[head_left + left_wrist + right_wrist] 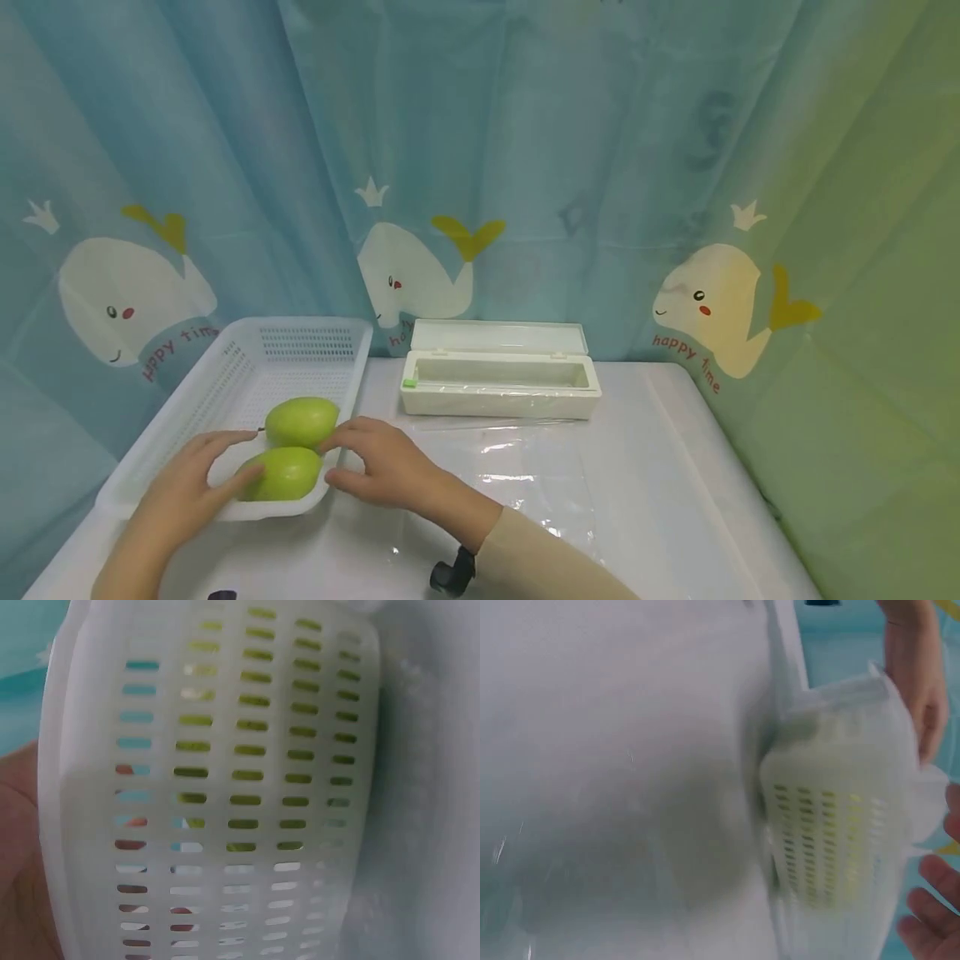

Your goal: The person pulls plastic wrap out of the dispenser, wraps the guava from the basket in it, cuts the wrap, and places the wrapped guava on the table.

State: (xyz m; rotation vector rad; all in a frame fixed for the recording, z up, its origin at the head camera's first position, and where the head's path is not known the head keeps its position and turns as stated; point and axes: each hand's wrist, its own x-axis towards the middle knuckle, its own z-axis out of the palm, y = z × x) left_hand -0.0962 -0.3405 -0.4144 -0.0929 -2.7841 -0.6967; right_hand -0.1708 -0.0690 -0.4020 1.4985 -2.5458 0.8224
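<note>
Two green pears (302, 422) lie side by side in a white slatted plastic basket (247, 346); a thin dark stem shows on the rear one. My left hand (183, 483) reaches over the basket's left side, fingers spread, with its thumb against the front pear (283, 475). Over the right rim, my right hand (382, 462) has loosely bent fingers beside the pears; whether its fingertips touch them I cannot tell. Through the slots of the basket wall (90, 825), the left wrist view shows green fruit. In the right wrist view, the right hand's fingers (937, 907) are spread beside the basket.
A long white box (498, 404) with its lid raised stands at the back middle of the white table (652, 483). From its front, clear plastic film (517, 475) lies across the table. A blue-green curtain (562, 167) with whale prints hangs behind.
</note>
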